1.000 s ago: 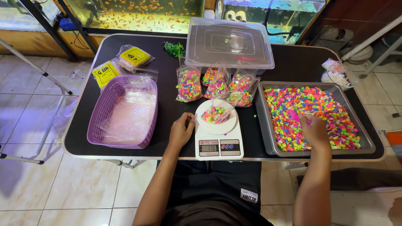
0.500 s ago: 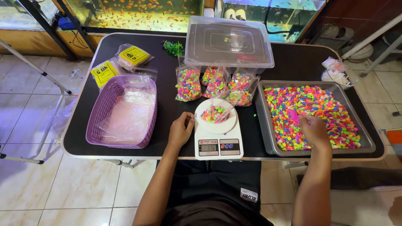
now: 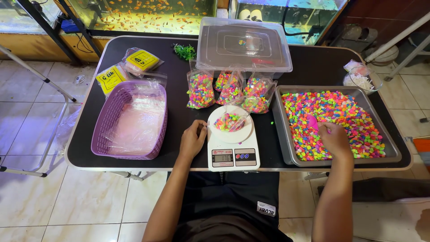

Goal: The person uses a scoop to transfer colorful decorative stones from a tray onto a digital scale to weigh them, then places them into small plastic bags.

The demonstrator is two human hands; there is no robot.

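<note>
Our left hand [image 3: 191, 140] rests curled on the bench [image 3: 179, 112], touching the scale [image 3: 233, 150] w/ a bag of pebbles [image 3: 229, 121]. Right hand [image 3: 335, 140] grips a pink scoop [image 3: 312, 122] in the pebble tray [image 3: 283, 130].

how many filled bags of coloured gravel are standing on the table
3, in a row between the clear lidded box and the scale: left bag, middle bag, right bag. A fourth, open bag sits on the scale, partly filled.
</note>
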